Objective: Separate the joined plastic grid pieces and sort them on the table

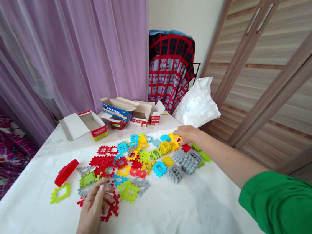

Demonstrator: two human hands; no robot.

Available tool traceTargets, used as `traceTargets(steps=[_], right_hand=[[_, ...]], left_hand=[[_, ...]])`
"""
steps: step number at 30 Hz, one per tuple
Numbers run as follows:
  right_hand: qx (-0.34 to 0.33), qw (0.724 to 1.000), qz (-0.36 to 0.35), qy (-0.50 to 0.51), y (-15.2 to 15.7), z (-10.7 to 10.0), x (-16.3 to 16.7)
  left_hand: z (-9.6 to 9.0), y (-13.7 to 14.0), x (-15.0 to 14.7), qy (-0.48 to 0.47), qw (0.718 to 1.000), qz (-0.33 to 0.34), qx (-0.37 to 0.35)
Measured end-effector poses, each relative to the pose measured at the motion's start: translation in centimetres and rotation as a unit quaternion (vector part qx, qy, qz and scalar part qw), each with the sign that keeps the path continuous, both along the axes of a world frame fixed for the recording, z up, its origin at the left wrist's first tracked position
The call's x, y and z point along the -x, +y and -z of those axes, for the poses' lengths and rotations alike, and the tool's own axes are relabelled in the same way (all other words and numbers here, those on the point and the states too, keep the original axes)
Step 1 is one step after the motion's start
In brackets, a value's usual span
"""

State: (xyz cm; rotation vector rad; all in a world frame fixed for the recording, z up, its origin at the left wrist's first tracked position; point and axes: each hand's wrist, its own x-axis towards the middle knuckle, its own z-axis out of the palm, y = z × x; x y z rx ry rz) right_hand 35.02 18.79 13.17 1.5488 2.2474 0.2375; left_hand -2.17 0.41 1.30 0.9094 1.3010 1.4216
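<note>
A spread of plastic interlocking building pieces (133,161) in red, yellow, blue, green and grey covers the middle of the table. At its front left edge is my left hand (94,205), its fingers loosely bent and apart beside a red piece (113,210). I cannot see anything held in it. My right hand (187,133) reaches to the far right of the spread, its fingers closed at a yellow piece (175,137); the fingertips are partly hidden. Grey pieces (191,160) lie stacked near the right forearm. A light green frame (60,193) sits apart at the left.
Several opened cardboard boxes, among them a blue box (118,110) and a red-and-green box (95,126), stand along the back. A white plastic bag (197,103) is at the back right. The white-covered table (165,224) ends beside the wooden wardrobe (255,79). A red plastic part (66,173) lies at left.
</note>
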Motion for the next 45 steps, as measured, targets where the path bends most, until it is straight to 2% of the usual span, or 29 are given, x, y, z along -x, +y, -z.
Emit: traceTargets(steps=[3,7,16,20,23,27,29,31,35,38,40,42,45], right_hand=[[0.019,1.0,0.0,0.008,0.6,1.4,0.1],[0.029,0.999,-0.003,0.013,1.1,2.1,0.5],[0.049,0.999,-0.011,-0.009,1.2,2.3,1.1],[0.057,0.998,-0.004,-0.012,1.3,2.1,1.2],[0.043,0.999,0.006,0.006,1.0,1.2,1.1],[-0.026,0.995,0.007,0.094,-1.5,-0.1,1.8],[-0.059,0.982,-0.003,0.182,-3.7,-0.2,2.8],[-0.075,0.956,-0.015,0.282,-6.1,0.5,4.3],[-0.063,0.885,-0.041,0.459,-10.3,3.4,8.4],[-0.051,0.844,-0.065,0.529,-12.3,6.0,11.8],[-0.034,0.839,-0.077,0.538,-13.2,7.3,13.7],[-0.011,0.85,-0.087,0.52,-14.1,8.3,15.1],[-0.007,0.876,-0.111,0.468,-15.4,9.2,15.9]], left_hand=[[-0.4,0.1,0.2,-0.059,0.997,-0.038,0.017],[-1.0,0.4,0.5,-0.104,0.991,-0.063,0.06],[0.4,0.9,2.1,-0.129,0.984,-0.064,0.104],[-0.2,0.9,1.7,-0.126,0.982,-0.079,0.113],[-0.7,0.8,1.2,-0.129,0.982,-0.086,0.105],[-1.2,0.8,1.0,-0.139,0.983,-0.08,0.092],[-1.4,0.7,1.0,-0.139,0.982,-0.088,0.093],[-1.6,0.5,0.9,-0.123,0.985,-0.094,0.078],[-1.2,-0.3,0.8,-0.027,0.995,-0.099,-0.003],[0.0,-1.6,1.4,0.142,0.979,-0.137,-0.044],[1.0,-2.8,1.9,0.298,0.943,-0.136,-0.062],[1.9,-4.0,2.0,0.436,0.89,-0.102,-0.085],[3.1,-5.5,1.6,0.564,0.818,-0.06,-0.101]])
